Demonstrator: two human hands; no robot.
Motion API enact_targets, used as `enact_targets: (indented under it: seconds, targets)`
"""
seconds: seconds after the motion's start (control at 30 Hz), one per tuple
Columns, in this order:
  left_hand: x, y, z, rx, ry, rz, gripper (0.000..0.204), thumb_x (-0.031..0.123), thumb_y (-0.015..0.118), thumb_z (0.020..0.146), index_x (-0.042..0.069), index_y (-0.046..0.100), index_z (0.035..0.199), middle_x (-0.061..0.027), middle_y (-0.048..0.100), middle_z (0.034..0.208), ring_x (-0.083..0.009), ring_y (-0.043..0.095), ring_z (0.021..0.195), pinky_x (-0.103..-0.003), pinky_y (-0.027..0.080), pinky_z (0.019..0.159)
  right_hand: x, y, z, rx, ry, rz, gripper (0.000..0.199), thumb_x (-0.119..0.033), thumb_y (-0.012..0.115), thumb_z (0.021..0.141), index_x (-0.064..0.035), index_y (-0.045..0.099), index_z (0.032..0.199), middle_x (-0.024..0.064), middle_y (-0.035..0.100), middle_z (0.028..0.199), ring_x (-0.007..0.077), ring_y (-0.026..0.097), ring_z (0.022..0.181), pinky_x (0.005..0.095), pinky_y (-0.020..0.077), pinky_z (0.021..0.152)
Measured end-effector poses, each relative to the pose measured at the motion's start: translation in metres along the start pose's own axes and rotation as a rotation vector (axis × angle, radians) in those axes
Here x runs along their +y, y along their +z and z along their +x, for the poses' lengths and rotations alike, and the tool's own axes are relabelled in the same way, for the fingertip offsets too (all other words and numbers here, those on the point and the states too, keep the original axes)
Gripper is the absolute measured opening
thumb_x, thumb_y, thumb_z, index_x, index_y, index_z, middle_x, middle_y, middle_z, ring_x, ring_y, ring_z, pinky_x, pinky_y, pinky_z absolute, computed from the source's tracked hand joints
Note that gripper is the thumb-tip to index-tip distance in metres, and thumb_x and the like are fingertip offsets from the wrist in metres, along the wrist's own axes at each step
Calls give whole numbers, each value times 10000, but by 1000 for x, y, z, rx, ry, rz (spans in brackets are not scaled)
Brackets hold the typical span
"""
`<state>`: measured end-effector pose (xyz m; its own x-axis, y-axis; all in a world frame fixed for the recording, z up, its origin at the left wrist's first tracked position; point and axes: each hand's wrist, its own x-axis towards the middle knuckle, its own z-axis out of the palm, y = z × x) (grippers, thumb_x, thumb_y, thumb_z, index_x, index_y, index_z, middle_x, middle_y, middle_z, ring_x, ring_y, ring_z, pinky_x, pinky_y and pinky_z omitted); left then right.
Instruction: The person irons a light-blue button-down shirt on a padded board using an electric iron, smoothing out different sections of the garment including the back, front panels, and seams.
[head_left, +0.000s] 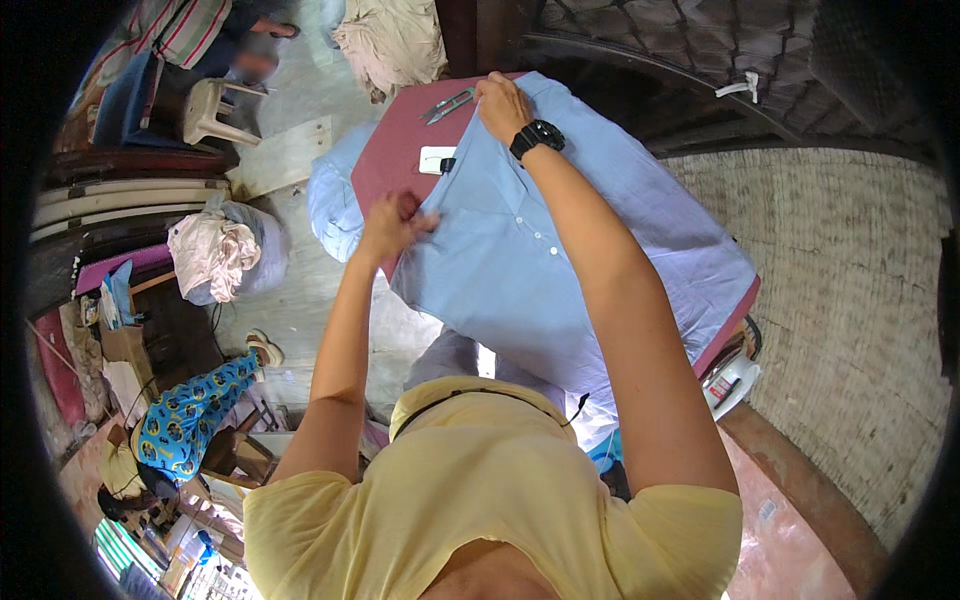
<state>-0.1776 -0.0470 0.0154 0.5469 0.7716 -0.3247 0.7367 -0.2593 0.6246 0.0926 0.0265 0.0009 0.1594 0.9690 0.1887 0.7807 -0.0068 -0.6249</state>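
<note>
A light-blue cloth garment (480, 260) with small round white buttons (538, 235) lies spread over a dusty-red, angular desk (390, 150), around 1 o'clock from the view's centre. The person's right hand (503, 108), at 12 o'clock, pinches the garment's far edge — fingers bunched narrow, a chunky black wristwatch (537, 138) below. The left hand (393, 230), at 10 o'clock, is blurred over the garment's left edge, fingers partly curled — whether it grips cannot be told. Grey-green metal thread snips (450, 105) lie at the right hand's 9 o'clock; a flat white card (433, 160) sits at the left hand's 1 o'clock.
</note>
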Motion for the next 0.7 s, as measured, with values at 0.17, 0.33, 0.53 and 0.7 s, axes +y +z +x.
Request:
enact_targets:
  seconds: [0.17,0.33,0.53,0.7]
  targets:
    - [-34,27,-37,310,-61,-211,339,130,760,760,-5,580,1014,-200,603,913,-374,616,831,-434,497,748,7,20,7,81,11,-30,93,-45,588,770,-43,681,779,203,595,944,384,606,906,475,499,813]
    - [-28,0,34,579,128,-127,449,158,787,735,48,562,1108,-176,584,1024,-374,562,990,-446,486,820,-10,13,-8,161,-75,43,265,-36,619,731,-46,664,992,191,560,1111,366,540,1059,467,426,934]
    - [-1,6,74,402,-1,161,593,257,861,655,77,554,1129,-152,501,1135,-391,503,1098,-503,476,835,-53,-17,-112,299,0,-25,434,-21,609,773,-47,547,1202,142,486,1278,372,448,1168,499,355,998]
    - [-9,20,81,412,113,171,719,262,896,592,105,521,1185,-148,488,1143,-396,492,1111,-511,480,841,-47,-16,-196,199,148,-221,417,-143,598,852,-38,515,1247,117,468,1344,339,403,1247,492,310,1057]
